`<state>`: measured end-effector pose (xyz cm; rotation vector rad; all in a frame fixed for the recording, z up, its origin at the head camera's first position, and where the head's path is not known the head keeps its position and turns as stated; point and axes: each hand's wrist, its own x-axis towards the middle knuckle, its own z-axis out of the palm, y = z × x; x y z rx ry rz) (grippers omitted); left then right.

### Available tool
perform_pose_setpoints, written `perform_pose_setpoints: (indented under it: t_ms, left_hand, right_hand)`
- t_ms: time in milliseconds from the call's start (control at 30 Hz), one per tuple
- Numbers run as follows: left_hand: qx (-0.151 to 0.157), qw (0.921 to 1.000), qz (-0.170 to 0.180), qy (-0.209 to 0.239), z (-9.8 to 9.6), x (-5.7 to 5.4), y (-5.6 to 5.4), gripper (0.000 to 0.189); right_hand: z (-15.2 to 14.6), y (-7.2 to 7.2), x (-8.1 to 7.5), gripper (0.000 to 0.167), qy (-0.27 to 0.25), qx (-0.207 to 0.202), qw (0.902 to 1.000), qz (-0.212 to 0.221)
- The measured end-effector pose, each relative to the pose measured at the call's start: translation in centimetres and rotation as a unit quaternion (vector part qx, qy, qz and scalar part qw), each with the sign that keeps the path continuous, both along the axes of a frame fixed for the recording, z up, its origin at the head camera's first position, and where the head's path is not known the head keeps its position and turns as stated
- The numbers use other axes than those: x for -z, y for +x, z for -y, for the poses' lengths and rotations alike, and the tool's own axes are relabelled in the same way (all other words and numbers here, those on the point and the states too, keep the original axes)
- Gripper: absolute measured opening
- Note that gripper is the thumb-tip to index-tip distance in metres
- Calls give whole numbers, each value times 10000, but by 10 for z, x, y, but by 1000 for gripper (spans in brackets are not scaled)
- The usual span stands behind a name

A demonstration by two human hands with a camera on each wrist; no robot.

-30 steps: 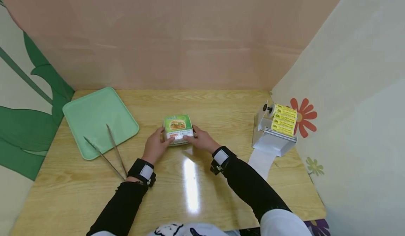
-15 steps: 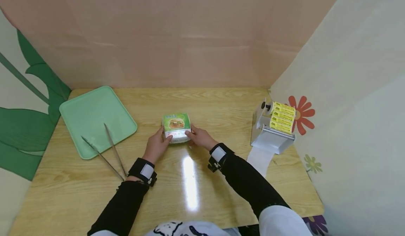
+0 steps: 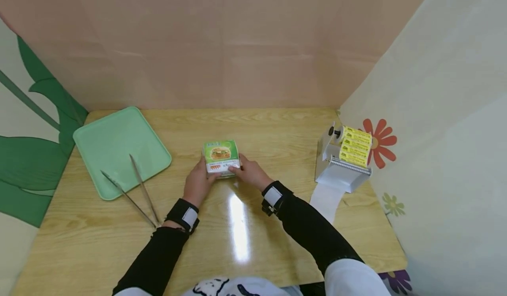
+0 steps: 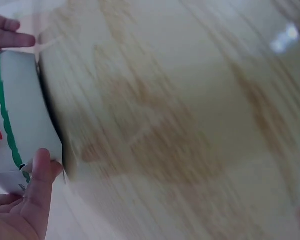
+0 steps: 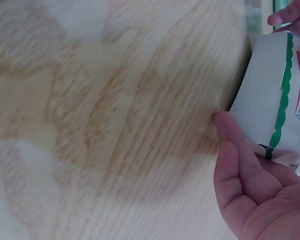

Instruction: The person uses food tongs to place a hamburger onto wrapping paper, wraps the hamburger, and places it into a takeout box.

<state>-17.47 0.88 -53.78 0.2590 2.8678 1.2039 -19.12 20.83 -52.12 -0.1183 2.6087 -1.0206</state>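
A burger box with a green lid top, a burger picture and a white lower band stands at the middle of the table. My left hand grips its left side, the thumb near the front bottom edge. On the opposite side my right hand holds it, thumb against the front face. In the left wrist view the box's white wall with a green scalloped line shows beside the left fingers. The right wrist view has the right hand at the lower corner of the same box.
To the left, a mint-green tray lies on the wooden table. Metal tongs lean over its front edge. A label dispenser with a roll of yellow labels stands at the right, a white paper strip trailing from it.
My left hand has shifted slightly, its thumb sliding from the box's front face down towards the bottom edge. The right hand keeps its hold and the box stays about where it was.
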Motion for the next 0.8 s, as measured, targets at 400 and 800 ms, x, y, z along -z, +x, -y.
perform_pose_setpoints:
  t_ms: [400,800]
  left_hand:
    - [-25,9997,-26,-242,-1,1,2,80]
    - [-24,9988,477,116,5,1,-1,88]
  right_hand:
    - [2,6,0,75,365,-137,9992,-59]
    - [-3,7,10,79,-209,282,9992,209]
